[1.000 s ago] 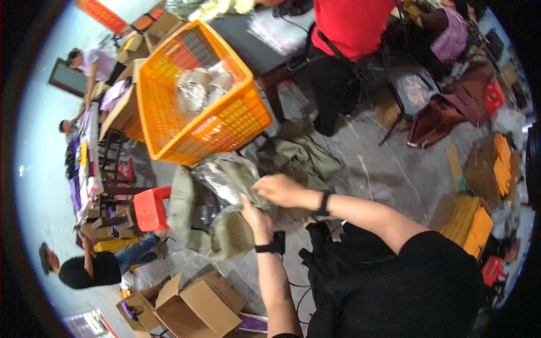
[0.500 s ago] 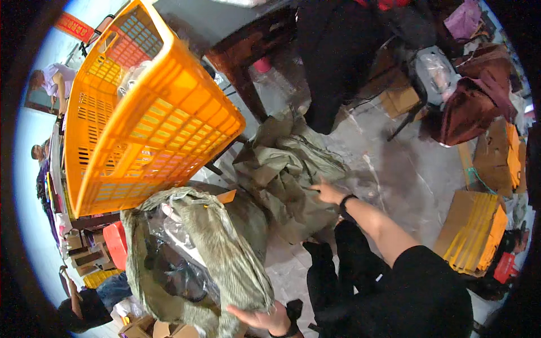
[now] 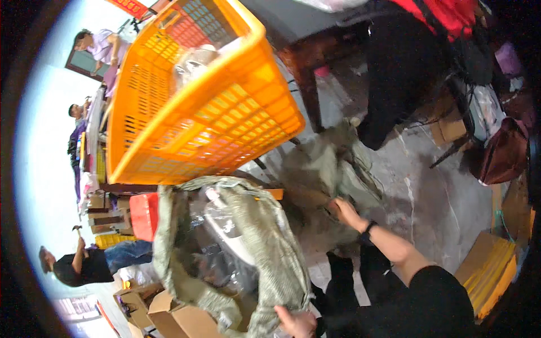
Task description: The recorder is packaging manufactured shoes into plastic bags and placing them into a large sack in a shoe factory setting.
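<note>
A: Where is the open grey-green woven sack [image 3: 274, 234], and what do our hands do?

B: It gapes in front of us, clear plastic packages [image 3: 225, 225] inside. Our left hand [image 3: 297, 323] touches its near rim; our right hand [image 3: 346, 214] is at the crumpled grey-green sack [image 3: 310, 180]. We cannot tell whether either closes on the fabric.

A: What crowds us?

B: The big orange plastic crate [image 3: 225, 127] looms just beyond, the red plastic stool [image 3: 145, 217] sits at left, and the open brown cardboard box [image 3: 191, 321] stands behind the sack, lower left.

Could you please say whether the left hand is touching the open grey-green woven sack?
Touching: the head view shows the left hand against the grey-green woven sack at its lower right.
</note>
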`<state>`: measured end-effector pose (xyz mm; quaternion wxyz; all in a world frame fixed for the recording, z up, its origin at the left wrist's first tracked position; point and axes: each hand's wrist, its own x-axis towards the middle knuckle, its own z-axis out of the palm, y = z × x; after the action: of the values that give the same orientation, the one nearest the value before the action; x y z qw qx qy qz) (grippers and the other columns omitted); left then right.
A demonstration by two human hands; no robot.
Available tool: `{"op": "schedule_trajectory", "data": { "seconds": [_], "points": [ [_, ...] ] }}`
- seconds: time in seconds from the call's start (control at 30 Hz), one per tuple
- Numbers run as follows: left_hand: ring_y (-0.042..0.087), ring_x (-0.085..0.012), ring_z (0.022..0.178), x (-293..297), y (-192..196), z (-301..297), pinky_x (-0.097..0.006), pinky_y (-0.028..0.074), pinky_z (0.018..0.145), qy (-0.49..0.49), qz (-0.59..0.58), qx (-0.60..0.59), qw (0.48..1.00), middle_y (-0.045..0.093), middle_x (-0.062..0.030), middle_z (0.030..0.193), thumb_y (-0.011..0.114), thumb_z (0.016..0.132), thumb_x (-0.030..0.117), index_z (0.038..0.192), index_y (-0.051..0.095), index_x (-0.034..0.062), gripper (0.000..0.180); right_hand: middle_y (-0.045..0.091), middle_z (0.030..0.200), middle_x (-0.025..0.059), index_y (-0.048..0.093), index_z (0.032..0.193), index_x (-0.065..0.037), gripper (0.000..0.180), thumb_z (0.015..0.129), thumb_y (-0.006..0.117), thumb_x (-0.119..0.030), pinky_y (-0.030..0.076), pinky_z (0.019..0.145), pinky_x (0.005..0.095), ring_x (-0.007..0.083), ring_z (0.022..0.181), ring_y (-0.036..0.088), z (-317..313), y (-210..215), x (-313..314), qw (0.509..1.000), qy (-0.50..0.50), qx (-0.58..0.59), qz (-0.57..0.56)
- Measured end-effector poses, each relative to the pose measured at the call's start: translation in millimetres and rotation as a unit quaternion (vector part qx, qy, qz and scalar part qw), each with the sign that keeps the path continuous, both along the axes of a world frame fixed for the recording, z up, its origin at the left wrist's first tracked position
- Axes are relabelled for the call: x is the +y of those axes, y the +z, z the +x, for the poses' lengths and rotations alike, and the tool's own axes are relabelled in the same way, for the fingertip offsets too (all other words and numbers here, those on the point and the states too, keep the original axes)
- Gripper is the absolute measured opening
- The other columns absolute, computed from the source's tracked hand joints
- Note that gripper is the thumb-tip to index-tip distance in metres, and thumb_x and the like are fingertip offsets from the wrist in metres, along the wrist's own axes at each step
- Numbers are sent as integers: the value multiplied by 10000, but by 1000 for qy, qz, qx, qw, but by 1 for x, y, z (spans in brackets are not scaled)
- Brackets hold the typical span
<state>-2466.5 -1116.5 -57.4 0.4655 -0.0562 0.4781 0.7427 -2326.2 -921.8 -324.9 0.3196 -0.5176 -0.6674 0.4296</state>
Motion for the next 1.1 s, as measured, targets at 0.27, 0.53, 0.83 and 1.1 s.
{"op": "schedule_trajectory", "data": {
  "seconds": [0.27,0.53,0.83,1.1],
  "points": [
    [515,-269,1041,31,137,0,-434,381,929,-203,-126,65,969,507,-160,1141,448,905,198,1136,409,-94,375,443,1062,69,401,1128,-65,559,906,194,-535,307,910,348,184,1016,430,5,254,-99,900,49,180,-395],
    [587,-132,780,45,197,-126,-241,464,679,-461,-122,260,839,620,-56,922,519,876,142,976,588,-18,201,491,1193,79,494,1184,-19,704,788,464,-601,330,914,314,168,1091,428,-102,319,-31,795,180,198,-545],
    [436,-371,1111,135,89,-298,-452,369,899,-314,-481,735,360,458,-242,1186,693,642,307,1353,148,53,932,621,783,165,583,911,2,275,791,541,-242,430,660,336,230,694,559,-102,333,-90,903,238,-112,-339],
    [454,-151,480,35,24,-383,-309,329,408,-153,-285,278,905,528,-33,665,446,831,216,897,598,22,256,510,638,-30,553,752,38,413,862,525,-359,383,519,278,72,594,424,-78,405,-145,914,185,26,-360]
  ]
}}
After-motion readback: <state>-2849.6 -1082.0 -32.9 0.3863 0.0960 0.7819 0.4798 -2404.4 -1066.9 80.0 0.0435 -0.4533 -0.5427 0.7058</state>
